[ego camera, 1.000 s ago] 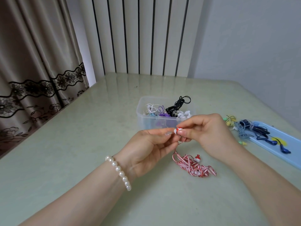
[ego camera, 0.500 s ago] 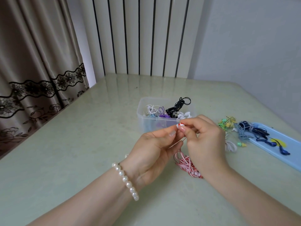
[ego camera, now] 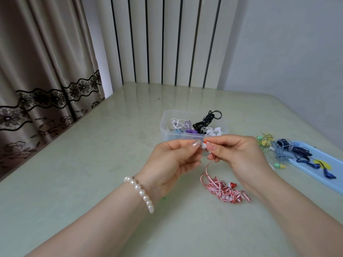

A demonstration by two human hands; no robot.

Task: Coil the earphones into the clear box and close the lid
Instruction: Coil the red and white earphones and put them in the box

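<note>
- A pale green glossy desk (ego camera: 92,182) stands in a room corner, with a beige lace-banded curtain (ego camera: 42,71) to the left, a white panel with dark vertical stripes (ego camera: 163,39) behind the far edge, and a plain wall on the right.
- The red-and-white striped earphones (ego camera: 225,190) lie in a loose tangle on the desk near its middle; one earbud (ego camera: 233,184) rests on top of the heap, and a single strand rises from it to the hands.
- The other earbud (ego camera: 204,145) is held above the desk, pinched between both hands: the left hand (ego camera: 172,160) has its thumb and forefinger closed on it from the left, and the fingers of the right hand (ego camera: 239,156) are curled round the bud and the cord just beneath it.
- A pearl bracelet (ego camera: 142,192) circles the left wrist.
- Just behind the hands, toward the far edge, sits the clear box (ego camera: 167,130), lid off, holding white, purple and black earphones; the hands partly cover its near wall.
- Toward the right edge lies a light blue lid (ego camera: 332,180) with dark blue earphones (ego camera: 300,153) on it.
- Between lid and right hand are yellow-green earphones (ego camera: 265,140), partly hidden by the hand.
</note>
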